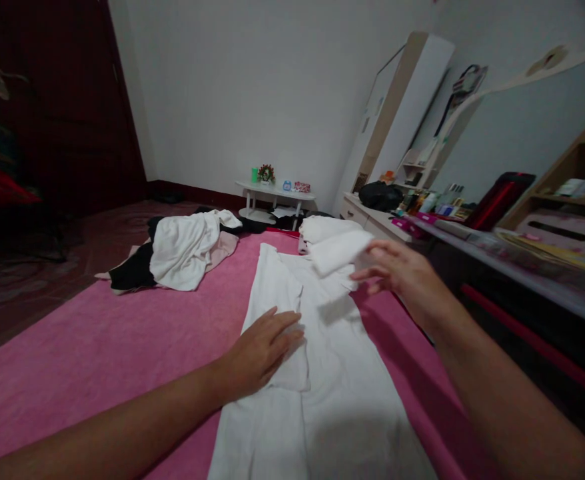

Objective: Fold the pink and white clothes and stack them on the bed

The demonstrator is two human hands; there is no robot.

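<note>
A white long-sleeved top [352,400] lies spread lengthwise in front of me, its left sleeve laid down over the body. My left hand [267,343] rests on that sleeve, palm down, with fingers extended. On the right, my right hand [392,270] has the other sleeve [340,252] by its end, between thumb and fingers. That sleeve is raised above the top and casts a shadow on it. The fingers are slightly blurred.
Under the top is a pink bed cover [172,347]. Rumpled white, black and pale clothes [182,250] lie at far left; a folded white pile [330,228] sits behind the top. Along the right stands a cluttered dressing table [472,243]. A small white table [272,191] is by the wall.
</note>
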